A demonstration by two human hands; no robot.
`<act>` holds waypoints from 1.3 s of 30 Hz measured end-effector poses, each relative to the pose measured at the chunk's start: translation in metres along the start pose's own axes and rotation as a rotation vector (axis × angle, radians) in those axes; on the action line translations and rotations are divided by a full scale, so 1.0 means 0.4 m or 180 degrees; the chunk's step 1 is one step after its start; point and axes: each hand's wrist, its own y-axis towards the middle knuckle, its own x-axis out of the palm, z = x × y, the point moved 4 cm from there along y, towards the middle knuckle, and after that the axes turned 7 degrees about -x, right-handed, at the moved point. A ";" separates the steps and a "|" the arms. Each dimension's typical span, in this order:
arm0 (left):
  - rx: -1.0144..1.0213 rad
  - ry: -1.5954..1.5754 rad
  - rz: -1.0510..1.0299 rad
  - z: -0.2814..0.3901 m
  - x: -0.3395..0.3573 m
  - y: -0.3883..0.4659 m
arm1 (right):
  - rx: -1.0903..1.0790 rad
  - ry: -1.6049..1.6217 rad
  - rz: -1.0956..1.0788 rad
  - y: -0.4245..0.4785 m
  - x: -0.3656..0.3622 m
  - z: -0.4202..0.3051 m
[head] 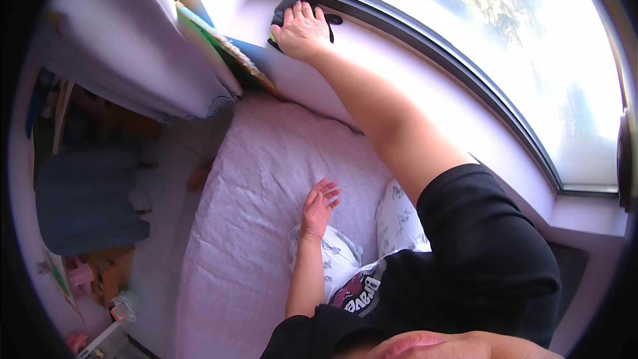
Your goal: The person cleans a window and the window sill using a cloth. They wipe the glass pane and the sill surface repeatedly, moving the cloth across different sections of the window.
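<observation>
My right hand [305, 30] lies palm down on a dark grey and black cloth [286, 7] on the white window sill [369, 62], close to the sill's far left corner. The cloth sticks out past my fingers, with a black loop at its right and a bit of yellow-green at its lower left edge. Over the bed's mauve sheet [249, 199] hangs my left hand [319, 207], with its fingers apart and loosely bent, holding nothing. It is just above my knee in white patterned trousers [339, 254].
The dark window frame [423, 42] runs along the sill. A picture board [229, 50] leans beside a pale curtain [129, 35] at the upper left. Left of the bed, a blue-grey cloth-covered thing [89, 199] and a pink object [79, 276] stand by the tiled floor [159, 239].
</observation>
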 end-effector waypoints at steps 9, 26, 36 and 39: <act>0.0202 0.0357 0.0015 -0.002 0.011 -0.021 | 0.0266 -0.0240 -0.0157 -0.308 -0.114 0.226; 0.0345 0.0723 0.0136 -0.029 0.004 -0.023 | 0.0804 -0.0804 -0.0439 -0.885 -0.326 0.641; 0.0192 0.1135 0.0471 -0.037 0.004 -0.008 | 0.1224 -0.1034 -0.0578 -1.199 -0.438 0.858; 0.0159 0.1247 0.0550 -0.035 0.002 -0.002 | 0.1361 -0.0993 -0.0537 -1.303 -0.474 0.935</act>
